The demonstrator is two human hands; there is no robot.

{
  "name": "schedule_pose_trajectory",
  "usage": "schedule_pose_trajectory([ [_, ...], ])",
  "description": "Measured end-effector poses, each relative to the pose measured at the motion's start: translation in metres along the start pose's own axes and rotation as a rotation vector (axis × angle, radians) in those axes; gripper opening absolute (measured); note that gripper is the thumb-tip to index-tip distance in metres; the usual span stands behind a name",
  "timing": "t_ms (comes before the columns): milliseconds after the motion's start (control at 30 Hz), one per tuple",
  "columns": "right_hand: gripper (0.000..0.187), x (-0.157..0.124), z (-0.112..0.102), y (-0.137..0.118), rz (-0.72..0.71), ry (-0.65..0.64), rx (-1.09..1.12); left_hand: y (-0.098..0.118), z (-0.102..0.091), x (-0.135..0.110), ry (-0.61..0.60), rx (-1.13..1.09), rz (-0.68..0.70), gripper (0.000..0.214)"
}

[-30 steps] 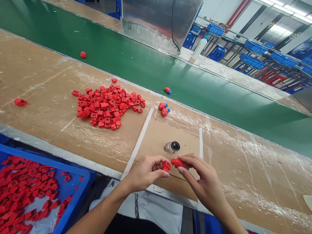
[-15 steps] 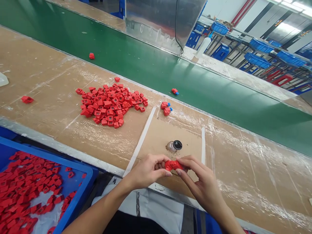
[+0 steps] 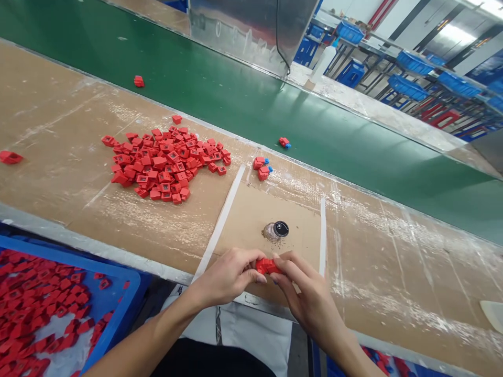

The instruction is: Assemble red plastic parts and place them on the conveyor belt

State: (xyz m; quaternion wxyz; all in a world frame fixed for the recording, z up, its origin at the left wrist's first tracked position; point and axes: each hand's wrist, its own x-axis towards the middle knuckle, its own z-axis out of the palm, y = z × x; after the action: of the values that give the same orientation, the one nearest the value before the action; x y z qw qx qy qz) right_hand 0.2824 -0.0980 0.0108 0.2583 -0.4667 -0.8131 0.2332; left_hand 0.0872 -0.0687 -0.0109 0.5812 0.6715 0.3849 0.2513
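Head camera, and both hands are in on it: left hand (image 3: 231, 275) and right hand (image 3: 304, 283) meet at the near edge of the workbench (image 3: 393, 267), pinching the red pieces (image 3: 268, 266) end to end between them. Left fingertips grip the left end, right fingertips the right; whether the two ends are locked together, you can't tell from here. Just beyond sits a small jar (image 3: 270, 231) with a black lid (image 3: 281, 229), on a cardboard sheet (image 3: 296, 209) flanked by two white strips. Pale marking on that lid, too small to read!

Out to the left, a big heap of red parts (image 3: 165, 165), with a lone red part (image 3: 11, 157) farther left. Far of the cardboard, two red-and-blue pieces (image 3: 262, 174) lie side by side. Over on the green belt (image 3: 220, 81), one more red-and-blue unit (image 3: 284, 142) and, well to its left, a single red block (image 3: 139, 81). Near left, a blue crate (image 3: 133, 293) loaded with red parts. Far side, a white bottle (image 3: 324, 64) with a blue top; any lettering on it is beyond reading.
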Motion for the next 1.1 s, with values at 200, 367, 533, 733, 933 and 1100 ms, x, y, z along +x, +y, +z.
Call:
schedule_pose_trajectory([
  [200,0.013,0.0,-0.004,-0.005,0.016,-0.042,-0.031,-0.005,-0.001,0.0,-0.05,0.073,0.06,0.011],
  [367,0.013,0.004,-0.01,-0.007,0.034,-0.049,-0.035,0.001,-0.003,0.001,-0.054,0.007,0.038,0.014],
  [533,0.012,-0.002,-0.005,-0.003,0.202,0.021,0.13,0.002,-0.003,0.002,-0.078,-0.16,-0.051,0.036],
  [733,0.016,-0.011,0.001,0.002,0.314,0.134,0.276,-0.003,0.0,0.004,-0.009,-0.201,-0.153,0.044],
  [933,0.014,-0.01,0.011,0.003,0.186,0.213,0.28,-0.002,0.006,0.004,-0.035,-0.27,-0.108,0.024],
  [1100,0.017,-0.008,0.016,0.001,0.109,0.149,0.208,-0.007,0.003,0.001,-0.047,-0.221,-0.084,0.02],
])
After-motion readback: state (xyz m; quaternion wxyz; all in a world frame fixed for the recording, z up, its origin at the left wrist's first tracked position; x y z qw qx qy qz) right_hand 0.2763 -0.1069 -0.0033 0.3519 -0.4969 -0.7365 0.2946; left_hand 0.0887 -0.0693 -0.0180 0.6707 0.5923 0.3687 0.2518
